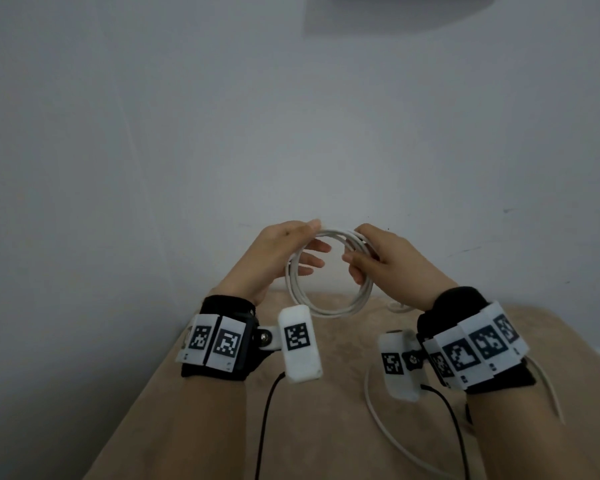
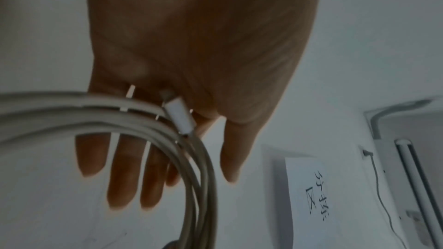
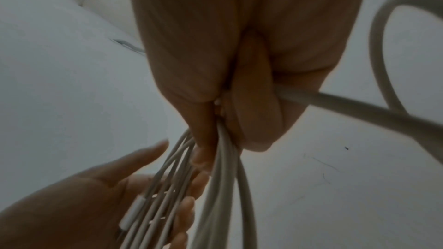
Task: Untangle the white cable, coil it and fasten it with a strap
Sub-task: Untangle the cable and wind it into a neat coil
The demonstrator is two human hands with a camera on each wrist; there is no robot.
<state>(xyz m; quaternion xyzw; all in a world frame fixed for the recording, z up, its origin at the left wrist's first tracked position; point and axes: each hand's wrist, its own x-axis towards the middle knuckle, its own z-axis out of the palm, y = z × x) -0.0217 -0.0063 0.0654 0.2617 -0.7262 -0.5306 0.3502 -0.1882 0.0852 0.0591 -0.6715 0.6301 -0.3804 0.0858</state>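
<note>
Head view: beige fuzzy worktop [image 1: 326, 427] below, w/ its far edge butting a plain white wall [image 1: 291, 116] that fills the upper frame; faint scuffs on the wall at right; both hands held up in front of the wall, above the far edge of the worktop.

White cable [image 1: 329, 308] is wound into a round coil of several turns, held in the air btwn the hands; coil stands roughly upright, its opening facing the camera, bottom arc hanging just above the worktop edge; loose tail [image 1: 378, 414] runs down from the right side and curves across the worktop toward the near edge; white plug end [image 2: 179, 118] lies against the left palm, pointing along the fingers.

Left hand [image 1: 284, 251] sits at the coil's left side, fingers [image 2: 122, 173] straight and spread, reaching thru the loop, thumb on top; right hand [image 1: 385, 258] is clamped on the bundled turns at the coil's right side, fingers [image 3: 254, 116] curled tight round them.

Left wrist view: paper sheet w/ handwriting [image 2: 309, 188] on the wall, plus a white fixture [image 2: 407, 177] beside it.

Open room: bare wall above and to both sides of the hands; worktop free on the left side, black wires [image 1: 267, 427] trailing from the wrist units toward the near edge.
</note>
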